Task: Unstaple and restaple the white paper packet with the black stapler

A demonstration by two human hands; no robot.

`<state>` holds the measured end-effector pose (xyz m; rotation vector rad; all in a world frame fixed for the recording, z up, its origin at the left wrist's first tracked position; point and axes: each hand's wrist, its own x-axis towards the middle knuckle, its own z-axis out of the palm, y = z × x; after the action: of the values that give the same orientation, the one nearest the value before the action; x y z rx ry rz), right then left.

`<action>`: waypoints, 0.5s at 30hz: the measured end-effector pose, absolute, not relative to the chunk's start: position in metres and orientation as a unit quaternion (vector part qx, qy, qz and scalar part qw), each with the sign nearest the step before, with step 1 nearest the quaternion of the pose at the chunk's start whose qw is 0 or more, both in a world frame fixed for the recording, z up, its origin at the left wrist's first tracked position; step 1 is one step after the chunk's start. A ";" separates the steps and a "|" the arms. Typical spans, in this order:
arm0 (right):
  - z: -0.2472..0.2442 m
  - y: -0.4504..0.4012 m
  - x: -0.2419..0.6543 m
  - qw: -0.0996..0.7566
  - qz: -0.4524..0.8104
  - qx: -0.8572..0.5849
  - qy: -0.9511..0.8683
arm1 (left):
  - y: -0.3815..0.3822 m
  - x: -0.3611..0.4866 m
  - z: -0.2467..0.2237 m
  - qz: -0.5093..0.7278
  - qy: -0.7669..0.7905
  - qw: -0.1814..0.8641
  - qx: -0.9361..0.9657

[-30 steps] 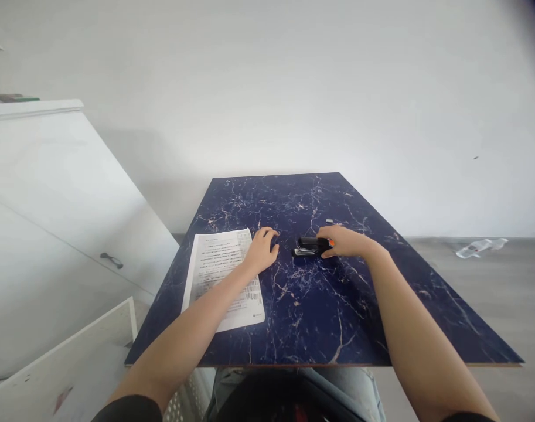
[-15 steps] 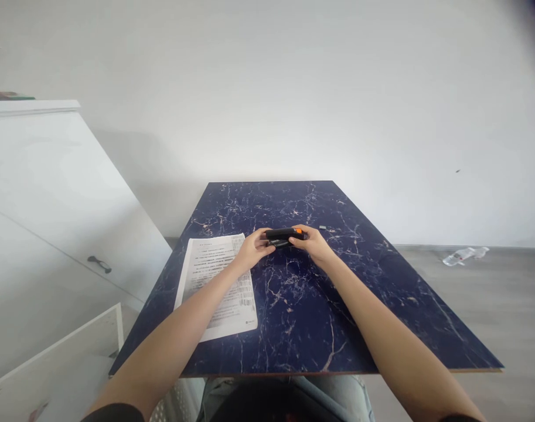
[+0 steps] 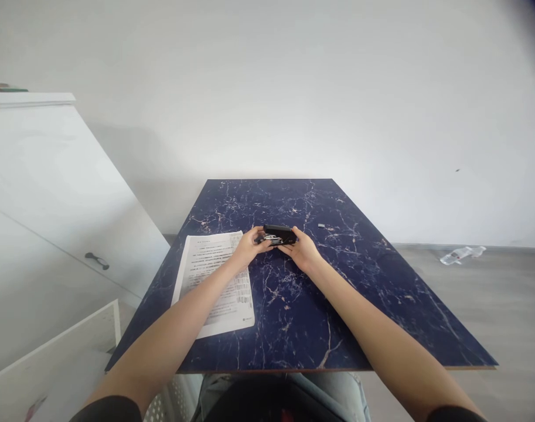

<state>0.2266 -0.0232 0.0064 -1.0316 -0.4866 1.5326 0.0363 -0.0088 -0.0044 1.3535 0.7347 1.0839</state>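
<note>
A black stapler point(image 3: 279, 231) is held above the table between both hands, with silvery metal parts showing between its upper and lower halves. My left hand point(image 3: 248, 246) grips its left end, thumb along the lower side. My right hand point(image 3: 303, 249) is closed around the right end, fingers partly beneath it. Just right of the hands, a small silver-grey piece point(image 3: 321, 225), perhaps a strip of staples, lies on the table. Printed sheets of paper point(image 3: 214, 305) rest under my left forearm.
The dark blue marble-patterned table point(image 3: 289, 328) stands against a white wall. At left is a white cabinet point(image 3: 43, 176) with a dark handle point(image 3: 96, 261). Clear plastic packaging point(image 3: 463, 255) lies on the floor at right.
The stapler has turned in the hands, so its metal inside shows more and the orange part is out of sight. My right hand has shifted slightly left and lower around it.
</note>
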 end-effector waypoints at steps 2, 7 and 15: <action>0.006 -0.022 0.229 0.588 0.638 -0.450 -0.210 | -0.007 0.036 -0.008 0.468 0.322 0.580 0.583; 0.003 -0.015 0.243 0.621 0.609 -0.461 -0.174 | 0.003 0.029 -0.008 0.465 0.302 0.675 0.486; 0.006 -0.012 0.252 0.639 0.597 -0.467 -0.132 | 0.004 0.025 0.005 0.463 0.285 0.788 0.289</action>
<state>0.2519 -0.0123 0.0061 -1.0656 -0.3007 1.3631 0.0250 0.0035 0.0046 0.6233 0.6137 0.9978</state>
